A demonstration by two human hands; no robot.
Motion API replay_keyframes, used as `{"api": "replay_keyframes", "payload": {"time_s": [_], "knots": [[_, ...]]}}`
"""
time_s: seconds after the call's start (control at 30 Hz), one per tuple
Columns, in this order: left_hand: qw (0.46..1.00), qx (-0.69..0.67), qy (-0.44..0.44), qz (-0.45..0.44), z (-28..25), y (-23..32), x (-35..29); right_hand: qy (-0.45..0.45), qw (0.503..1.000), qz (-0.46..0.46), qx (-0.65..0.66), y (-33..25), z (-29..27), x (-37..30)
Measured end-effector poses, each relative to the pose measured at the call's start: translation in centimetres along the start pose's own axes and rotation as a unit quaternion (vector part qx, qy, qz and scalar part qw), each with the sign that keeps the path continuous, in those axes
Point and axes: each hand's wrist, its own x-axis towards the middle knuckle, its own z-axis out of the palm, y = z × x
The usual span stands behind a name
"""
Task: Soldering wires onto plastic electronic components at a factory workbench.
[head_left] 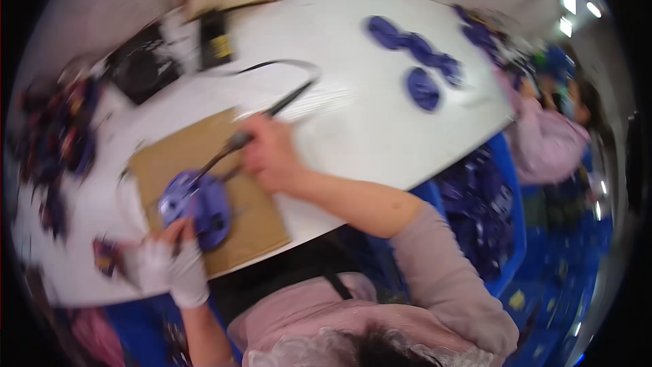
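Observation:
A purple round plastic housing (216,221) lies on a flat piece of brown cardboard (255,221) at the table's near left. My left hand (180,268), in a white glove with bare fingertips, pinches the housing's near edge. In my right hand (272,156) is a soldering iron (239,140), its shaft slanting down to the housing's upper side. Motion blur hides whether the tip touches it. From the iron's back end a dark cord (309,75) curves over the table. Small coloured parts (105,256) lie left of my gloved hand.
More purple housings (423,88) lie at the far right of the white table (353,143). A blue bin (517,231) of purple parts stands beside my right arm. Bundled wires (61,136) lie left, a black box (214,39) at the back. A co-worker in pink (547,139) sits right.

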Motion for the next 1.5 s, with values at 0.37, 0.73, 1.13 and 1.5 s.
{"api": "replay_keyframes", "payload": {"time_s": [0.37, 0.73, 1.13, 1.5], "knots": [[0.998, -0.062, -0.023, -0.019, 0.1, -0.4, -0.7, 0.063, 0.937, 0.237, 0.246, -4.0, 1.3, -0.3], [0.998, 0.039, 0.013, -0.044, -0.9, 3.5, 0.9, 0.054, 0.934, 0.233, 0.263, -4.7, 1.3, -0.2], [0.998, 0.053, 0.01, -0.045, -0.5, 4.0, 1.0, 0.055, 0.946, 0.2, 0.25, -3.9, 1.0, 0.3], [0.996, 0.016, 0.013, -0.083, -0.4, 4.0, 0.6, 0.065, 0.949, 0.218, 0.218, -3.8, 1.3, 0.1]]}}
